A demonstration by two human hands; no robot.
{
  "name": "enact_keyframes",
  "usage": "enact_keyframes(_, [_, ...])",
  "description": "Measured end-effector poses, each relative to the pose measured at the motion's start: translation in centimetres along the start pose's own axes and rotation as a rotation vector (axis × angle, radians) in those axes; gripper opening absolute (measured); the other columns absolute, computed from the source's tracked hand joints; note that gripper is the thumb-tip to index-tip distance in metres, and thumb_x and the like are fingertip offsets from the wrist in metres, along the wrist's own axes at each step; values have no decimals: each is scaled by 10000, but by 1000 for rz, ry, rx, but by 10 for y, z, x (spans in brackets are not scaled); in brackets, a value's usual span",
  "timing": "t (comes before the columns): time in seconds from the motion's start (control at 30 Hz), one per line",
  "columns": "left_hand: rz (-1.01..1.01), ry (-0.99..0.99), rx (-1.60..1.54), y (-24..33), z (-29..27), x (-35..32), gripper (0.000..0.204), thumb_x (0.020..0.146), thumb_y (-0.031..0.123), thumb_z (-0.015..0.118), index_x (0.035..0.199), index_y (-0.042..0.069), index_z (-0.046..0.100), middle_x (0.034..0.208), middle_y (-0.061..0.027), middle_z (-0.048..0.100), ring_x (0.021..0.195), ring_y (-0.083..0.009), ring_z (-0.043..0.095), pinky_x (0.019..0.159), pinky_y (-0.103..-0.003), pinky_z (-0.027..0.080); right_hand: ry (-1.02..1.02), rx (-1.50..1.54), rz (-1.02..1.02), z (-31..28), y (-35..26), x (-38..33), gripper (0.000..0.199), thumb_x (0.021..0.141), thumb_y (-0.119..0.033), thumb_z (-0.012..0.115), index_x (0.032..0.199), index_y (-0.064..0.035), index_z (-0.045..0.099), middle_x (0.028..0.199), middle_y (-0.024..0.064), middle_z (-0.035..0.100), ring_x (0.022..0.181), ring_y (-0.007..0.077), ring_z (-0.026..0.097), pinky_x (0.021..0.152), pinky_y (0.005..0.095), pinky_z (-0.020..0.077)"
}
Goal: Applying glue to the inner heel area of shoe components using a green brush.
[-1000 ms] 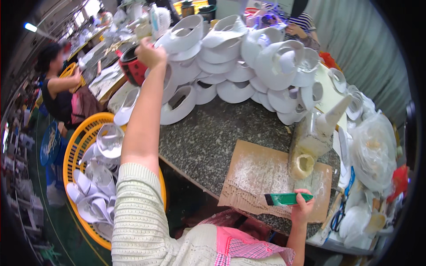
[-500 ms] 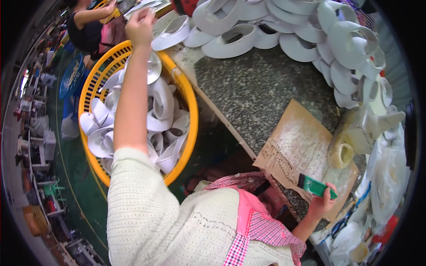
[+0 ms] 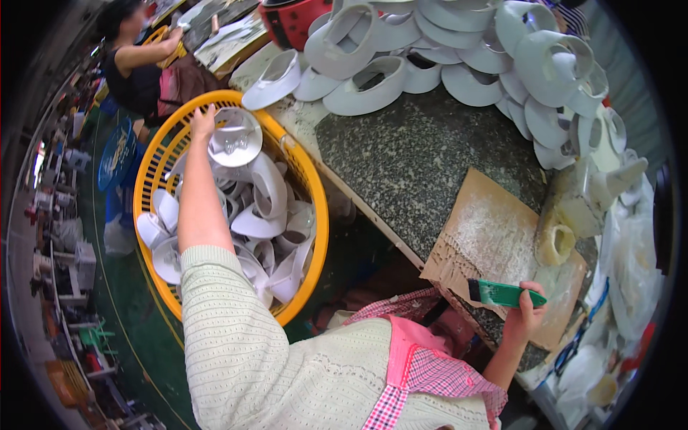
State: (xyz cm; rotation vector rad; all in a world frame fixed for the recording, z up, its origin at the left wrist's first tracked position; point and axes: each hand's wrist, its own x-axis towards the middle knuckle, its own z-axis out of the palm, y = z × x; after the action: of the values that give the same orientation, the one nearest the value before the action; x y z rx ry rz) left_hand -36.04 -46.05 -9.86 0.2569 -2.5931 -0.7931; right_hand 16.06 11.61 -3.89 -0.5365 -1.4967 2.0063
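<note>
My left hand (image 3: pixel 203 123) reaches into the far part of a yellow plastic basket (image 3: pixel 321 208). Its fingers are closed at the edge of a white, curved, shoe-upper-like piece (image 3: pixel 236 147), which lies on top of many similar pieces. Between the fingers and thumb of my right hand (image 3: pixel 527 315) is the handle of a flat green brush (image 3: pixel 502 294). The brush's dark bristles point left, over the near edge of a brown cardboard sheet (image 3: pixel 480 215) coated with whitish residue.
White curved pieces (image 3: pixel 358 89) line the far and right edges of the speckled stone tabletop (image 3: pixel 401 158). A crusted container (image 3: pixel 573 208) stands beside the cardboard. Behind the basket, at left, another person (image 3: pixel 140 64) works. A red spotted object (image 3: pixel 290 21) stands at the back.
My left hand has come down and nearer, from above the basket's far rim to a white piece inside it. My right hand keeps the brush, now turned more level. The view has shifted slightly.
</note>
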Motion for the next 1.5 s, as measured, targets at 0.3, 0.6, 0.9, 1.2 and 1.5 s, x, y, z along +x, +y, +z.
enact_keyframes(0.3, [94, -620, -227, 19, -65, -129, 474, 794, 475, 548, 973, 40, 599, 792, -19, 567, 720, -92, 506, 615, -230, 400, 157, -118, -37, -15, -1, 0, 138, 757, -35, 597, 880, 28, 586, 841, 67, 566, 737, 129, 533, 689, 237, 404])
enact_keyframes(0.6, [373, -784, -642, 208, -181, -208, 780, 620, 358, 675, 1223, -41, 384, 1169, -170, 473, 1084, -250, 477, 935, -321, 353, 201, -334, -336, -35, -38, 27, 120, 785, -70, 615, 878, 4, 632, 755, 35, 604, 654, 85, 561, 540, 211, 462])
enact_keyframes(0.9, [911, -456, -964, 376, -93, -317, 705, 671, 582, 613, 920, -76, 562, 750, -135, 594, 634, -197, 571, 642, -289, 447, 425, -1093, -562, -58, -35, 77, 121, 786, -90, 626, 882, -17, 638, 791, 24, 629, 686, 71, 572, 549, 191, 430])
enact_keyframes(1.2, [1520, -1100, -460, 394, -6, -345, 282, 557, 66, 687, 832, 115, 648, 806, -8, 586, 1020, -237, 514, 989, -487, 236, 69, -653, -659, -113, -68, 64, 137, 771, -12, 610, 898, -33, 654, 791, 42, 629, 683, 98, 559, 579, 203, 415])
enact_keyframes(1.5, [1496, -814, -146, 381, -19, -376, 352, 629, 95, 653, 973, 64, 588, 888, -54, 590, 972, -234, 528, 902, -456, 355, 115, -165, -406, -101, -59, 41, 153, 790, -50, 608, 908, 47, 606, 812, 106, 614, 603, 143, 554, 530, 236, 433])
